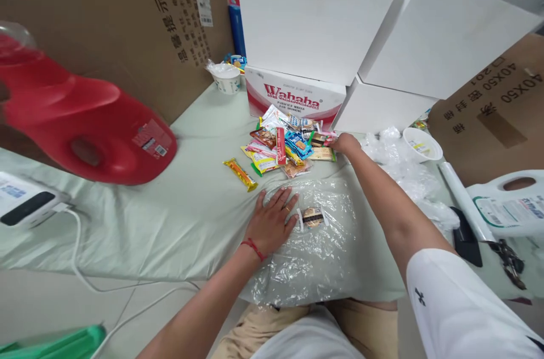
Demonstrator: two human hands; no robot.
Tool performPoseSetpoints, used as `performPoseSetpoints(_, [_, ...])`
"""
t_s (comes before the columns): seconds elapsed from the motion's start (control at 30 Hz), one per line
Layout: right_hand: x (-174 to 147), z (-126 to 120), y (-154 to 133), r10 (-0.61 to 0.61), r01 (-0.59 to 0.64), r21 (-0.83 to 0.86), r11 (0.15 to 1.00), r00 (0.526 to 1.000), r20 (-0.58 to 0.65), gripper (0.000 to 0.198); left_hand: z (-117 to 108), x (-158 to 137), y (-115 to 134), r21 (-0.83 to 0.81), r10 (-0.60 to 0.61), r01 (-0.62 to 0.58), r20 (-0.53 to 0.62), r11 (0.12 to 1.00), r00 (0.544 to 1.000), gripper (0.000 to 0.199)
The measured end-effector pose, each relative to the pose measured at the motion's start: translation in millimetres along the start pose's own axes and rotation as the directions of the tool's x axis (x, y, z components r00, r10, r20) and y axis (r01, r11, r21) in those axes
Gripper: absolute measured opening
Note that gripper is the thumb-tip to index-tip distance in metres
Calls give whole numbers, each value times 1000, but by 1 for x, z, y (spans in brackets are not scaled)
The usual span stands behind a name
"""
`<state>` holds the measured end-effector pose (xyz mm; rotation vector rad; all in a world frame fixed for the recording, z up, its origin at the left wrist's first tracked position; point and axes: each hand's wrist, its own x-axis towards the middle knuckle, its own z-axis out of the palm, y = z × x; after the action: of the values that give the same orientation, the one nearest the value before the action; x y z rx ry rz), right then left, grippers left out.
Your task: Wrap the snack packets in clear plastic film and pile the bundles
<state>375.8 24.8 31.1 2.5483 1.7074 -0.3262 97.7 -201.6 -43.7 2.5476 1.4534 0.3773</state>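
Note:
My left hand (pixel 272 223) lies flat with fingers spread on a see-through plastic bag (pixel 327 268) at the table's front edge. Beside its thumb, a small wrapped biscuit (pixel 313 217) sits on or inside the bag; I cannot tell which. My right hand (pixel 346 145) reaches to the right side of a pile of wrapped snacks (pixel 280 146), its fingers closed on the end of a snack packet (pixel 322 140) with a dark window and pink edge. A yellow snack bar (pixel 240 174) lies apart, left of the pile.
White boxes (pixel 314 13) and a Wahaha carton (pixel 293 97) stand behind the pile. A red jug (pixel 93 121) is at left, near a white device (pixel 25 200) with a cable. Crumpled plastic (pixel 395 161), a white bowl (pixel 423 144), a plastic roll (pixel 465 200) and a white jug (pixel 510 206) occupy the right.

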Motion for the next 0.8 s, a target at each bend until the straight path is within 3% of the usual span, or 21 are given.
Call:
performPoseSetpoints(0.13, [-4,4,13,-9,13,35,999,993,-116,46,0,0,-1,0,-6,6,-3,1000,1000,52])
performPoseSetpoints(0.2, [-10,6,17,-130,156,86,984,959,-252,53,1,0,-1,-5,-4,4,-7,1000,1000,51])
performPoseSetpoints(0.27, [-14,11,13,-309,352,87,932,896,-320,63,1,0,-1,-9,-2,2,-5,1000,1000,52])
performPoseSetpoints(0.37, [-15,19,-6,-485,499,32,866,854,-191,66,0,1,0,-9,-6,6,3,1000,1000,52])
performPoseSetpoints(0.43, [-11,22,-21,-495,498,-6,867,861,-114,66,-1,1,0,-6,-4,4,5,1000,1000,52])
performPoseSetpoints(0.53, [-6,21,-35,-518,511,-87,855,848,-109,73,-1,1,1,2,0,0,6,1000,1000,52])
performPoseSetpoints(0.67, [-16,7,-31,-553,541,-124,832,827,-105,65,1,1,0,3,-5,5,1,1000,1000,52])
performPoseSetpoints(0.8, [-63,-19,-9,-596,589,-96,802,786,-163,41,3,0,-1,-3,8,-8,-16,1000,1000,53])
